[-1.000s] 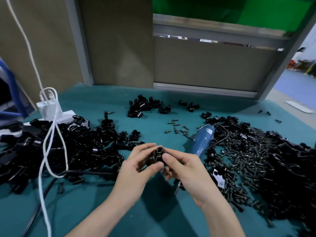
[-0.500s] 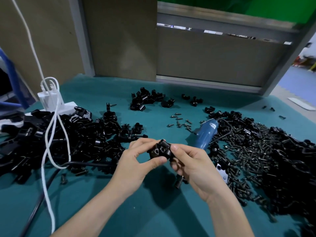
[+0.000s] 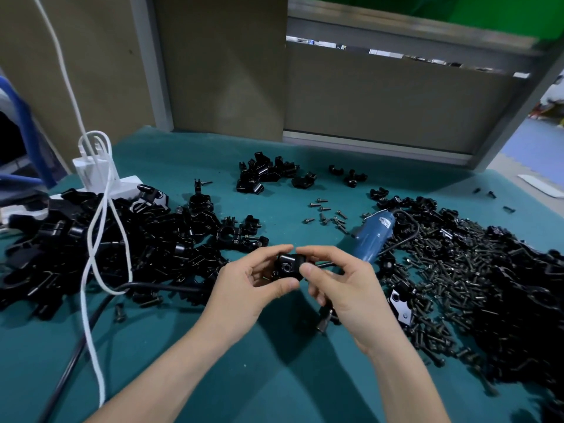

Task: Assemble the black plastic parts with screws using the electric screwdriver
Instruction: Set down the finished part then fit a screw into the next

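At the upper left of the frame a white power strip with a white plug block point(image 3: 91, 175) sits near the table's left edge. A white cable point(image 3: 91, 270) drops from the top of the frame, loops over the strip and trails off to the lower left. A black cable point(image 3: 76, 346) runs beside it from the lower left toward the middle. Both cross the big heap of black plastic clamp parts point(image 3: 55, 248), which fills the left of the frame almost up to your left wrist.

Your left hand point(image 3: 244, 291) is in the middle of the frame, raised over the teal felt table cover point(image 3: 189, 370). Its thumb and forefinger pinch the left side of a small black plastic part with a round hole point(image 3: 287, 267), and its other fingers are curled under. Your right hand point(image 3: 348, 288) pinches the same part's right side between thumb and forefinger. The two forefinger tips nearly touch.

The blue-bodied electric screwdriver point(image 3: 374, 236) lies just beyond and under your right hand. Its body angles to the upper right and its dark bit end shows below the palm. You cannot tell from here whether the hand touches it.

Above your hands lie a few loose dark screws point(image 3: 326, 213). Beyond them is a small cluster of black parts point(image 3: 262, 175), near the far edge under the brown partition panels point(image 3: 219, 65). To the right, a wide heap of dark screws point(image 3: 442, 285) merges into a pile of black parts point(image 3: 537, 300) that reaches the frame's right edge.

Open cloth lies between and below your forearms, and in a strip along the far edge.
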A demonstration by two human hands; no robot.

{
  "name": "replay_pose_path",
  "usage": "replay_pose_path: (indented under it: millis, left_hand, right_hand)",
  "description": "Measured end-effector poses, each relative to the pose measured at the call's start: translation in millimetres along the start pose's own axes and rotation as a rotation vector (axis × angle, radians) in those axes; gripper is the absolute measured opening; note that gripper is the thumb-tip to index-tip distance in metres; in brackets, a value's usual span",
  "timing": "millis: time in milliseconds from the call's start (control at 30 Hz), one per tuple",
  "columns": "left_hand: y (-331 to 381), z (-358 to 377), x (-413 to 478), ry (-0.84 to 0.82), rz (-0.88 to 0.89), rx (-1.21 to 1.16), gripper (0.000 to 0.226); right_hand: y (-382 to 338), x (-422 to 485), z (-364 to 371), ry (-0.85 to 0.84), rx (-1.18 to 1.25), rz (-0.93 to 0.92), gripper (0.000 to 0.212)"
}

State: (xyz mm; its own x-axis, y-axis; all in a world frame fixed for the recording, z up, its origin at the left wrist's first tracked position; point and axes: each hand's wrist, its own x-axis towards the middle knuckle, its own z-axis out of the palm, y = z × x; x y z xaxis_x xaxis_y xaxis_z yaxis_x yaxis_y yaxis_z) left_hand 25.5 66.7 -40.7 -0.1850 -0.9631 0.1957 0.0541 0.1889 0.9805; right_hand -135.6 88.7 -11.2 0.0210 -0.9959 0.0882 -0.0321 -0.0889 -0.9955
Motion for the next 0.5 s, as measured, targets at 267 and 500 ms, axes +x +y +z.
replay_pose_path:
  millis: [267, 500]
  left_hand:
    - [-6, -3, 2, -0.143, -0.118, 0.006, 0.044]
    - [-11, -4, 2, -0.161, -0.177, 0.053, 0.03]
  right_hand:
    - [1, 3, -10, -0.073, -0.352, -0.082, 0.036]
    - [5, 4, -12, -0.107, -0.445, -0.056, 0.034]
